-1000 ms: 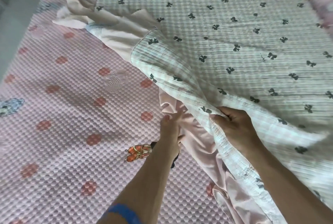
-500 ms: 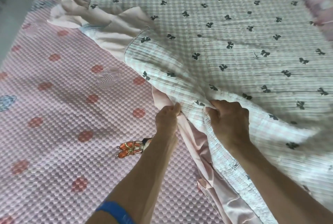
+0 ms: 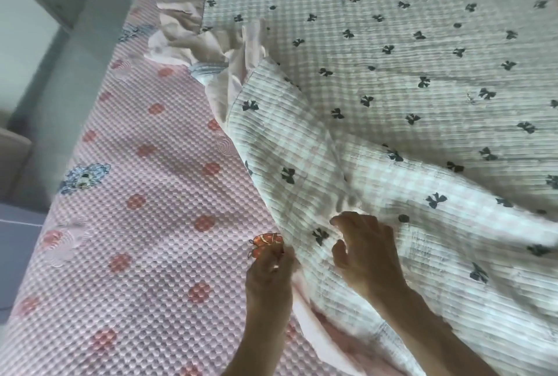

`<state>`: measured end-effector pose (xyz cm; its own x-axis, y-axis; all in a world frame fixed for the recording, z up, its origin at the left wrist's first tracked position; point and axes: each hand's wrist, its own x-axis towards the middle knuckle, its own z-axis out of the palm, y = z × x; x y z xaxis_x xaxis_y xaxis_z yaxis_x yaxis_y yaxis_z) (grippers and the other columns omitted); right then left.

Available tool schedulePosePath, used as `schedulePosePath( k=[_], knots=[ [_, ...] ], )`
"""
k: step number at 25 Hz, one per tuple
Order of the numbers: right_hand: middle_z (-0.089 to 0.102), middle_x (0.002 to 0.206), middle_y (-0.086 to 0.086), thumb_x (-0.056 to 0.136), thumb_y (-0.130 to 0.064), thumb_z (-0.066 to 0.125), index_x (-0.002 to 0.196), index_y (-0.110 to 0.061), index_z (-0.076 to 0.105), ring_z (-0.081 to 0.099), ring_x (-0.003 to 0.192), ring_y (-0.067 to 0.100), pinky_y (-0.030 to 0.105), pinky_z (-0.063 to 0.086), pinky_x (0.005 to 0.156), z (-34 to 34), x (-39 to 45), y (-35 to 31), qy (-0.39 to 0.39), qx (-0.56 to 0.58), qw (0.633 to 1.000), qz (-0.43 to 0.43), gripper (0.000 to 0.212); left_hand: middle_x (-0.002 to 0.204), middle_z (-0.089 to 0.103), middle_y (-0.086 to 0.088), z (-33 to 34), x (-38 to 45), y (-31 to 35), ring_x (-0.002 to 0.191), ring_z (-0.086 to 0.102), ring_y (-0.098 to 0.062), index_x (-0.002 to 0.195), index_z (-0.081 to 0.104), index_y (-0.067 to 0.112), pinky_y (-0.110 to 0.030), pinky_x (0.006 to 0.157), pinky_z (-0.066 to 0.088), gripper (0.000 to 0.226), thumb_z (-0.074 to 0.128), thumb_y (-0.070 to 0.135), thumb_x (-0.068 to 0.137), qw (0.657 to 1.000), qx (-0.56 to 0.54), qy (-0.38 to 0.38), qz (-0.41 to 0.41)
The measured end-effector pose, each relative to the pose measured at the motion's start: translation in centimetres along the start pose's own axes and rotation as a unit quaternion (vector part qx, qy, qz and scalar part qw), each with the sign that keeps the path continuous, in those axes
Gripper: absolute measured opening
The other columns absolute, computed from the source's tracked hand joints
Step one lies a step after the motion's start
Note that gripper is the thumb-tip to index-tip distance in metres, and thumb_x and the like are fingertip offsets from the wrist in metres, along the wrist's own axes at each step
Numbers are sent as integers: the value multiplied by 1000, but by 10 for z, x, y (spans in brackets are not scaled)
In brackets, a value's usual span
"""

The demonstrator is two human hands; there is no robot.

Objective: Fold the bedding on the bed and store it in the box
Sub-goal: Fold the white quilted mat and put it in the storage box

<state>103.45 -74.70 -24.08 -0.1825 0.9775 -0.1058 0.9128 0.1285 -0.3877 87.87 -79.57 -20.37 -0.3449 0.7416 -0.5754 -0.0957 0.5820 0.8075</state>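
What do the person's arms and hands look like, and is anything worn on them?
Both forearms are bare, with no sleeves in view. The left hand and the right hand wear no gloves, and no rings or watch can be seen.

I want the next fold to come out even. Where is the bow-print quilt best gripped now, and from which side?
Probably the bow-print quilt is best pinched along its raised near-left edge, where the pink ruffle meets the quilting, coming from the pink mattress pad side. That edge already stands off the bed; the left hand sits beside it.
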Motion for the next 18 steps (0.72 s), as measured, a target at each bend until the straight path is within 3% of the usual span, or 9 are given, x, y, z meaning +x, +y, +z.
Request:
schedulePosePath(
  k=[3,6,8,9,10,12,15,16,18],
  knots=[
    [65,108,-5,89,-25,61,114,-21,60,61,96,25,42,46,81,-1,9,-33,57,34,998,-19,26,75,71,4,-10,23,5,56,56,2,74,70,27,-16,54,41,22,64,18,93,995,77,-42,51],
    [62,116,-4,90,-31,51,119,-21,57,59,99,24,41,48,81,0,34,-72,70,23,993,-87,32,77,69,13,-24,48,10,70,61,-2,78,68,37,-25,63,46,28,58,15,92,952,188,-189,150],
    [61,124,2,85,-30,58,119,-18,58,59,104,30,44,49,83,6,58,-89,53,-17,993,-103,36,85,69,13,-38,66,10,74,60,-2,90,69,34,-29,67,48,19,56,21,92,932,267,-192,154],
    [59,128,6,82,-29,64,120,-16,58,58,107,33,46,49,86,11,73,-98,35,-47,993,-107,40,101,69,12,-48,80,7,89,62,-2,103,69,34,-31,79,50,20,56,23,92,924,313,-158,151],
    [55,135,10,81,-27,67,124,-15,56,56,114,36,49,47,90,17,88,-105,10,-76,991,-108,46,125,62,9,-58,96,3,112,56,-6,119,62,34,-34,96,47,30,57,23,92,906,379,-116,148],
    [33,155,13,86,-24,65,141,-17,41,37,137,40,55,36,107,31,120,-118,-39,-121,986,-105,61,160,20,-2,-76,134,4,145,22,-23,147,31,34,-48,116,27,64,60,26,91,836,531,-55,126],
    [-1,163,18,93,-27,60,153,-18,10,4,148,47,65,16,116,61,167,-125,-78,-182,980,-29,79,157,-31,-8,-83,199,26,145,-19,-42,152,-12,41,-68,113,10,114,76,41,79,771,628,-61,90],
    [1,162,22,93,-26,59,154,-15,8,7,147,50,68,20,114,69,179,-124,-86,-208,974,9,80,156,-32,-9,-82,218,31,143,-18,-47,150,-15,43,-72,110,13,125,82,44,71,760,642,-73,73],
    [35,145,28,93,-17,57,148,-7,28,37,133,50,65,43,99,77,196,-109,-68,-242,967,44,63,158,-25,-11,-76,242,32,143,-6,-53,149,-13,44,-71,105,29,137,90,45,58,754,649,-91,45]
  ],
)
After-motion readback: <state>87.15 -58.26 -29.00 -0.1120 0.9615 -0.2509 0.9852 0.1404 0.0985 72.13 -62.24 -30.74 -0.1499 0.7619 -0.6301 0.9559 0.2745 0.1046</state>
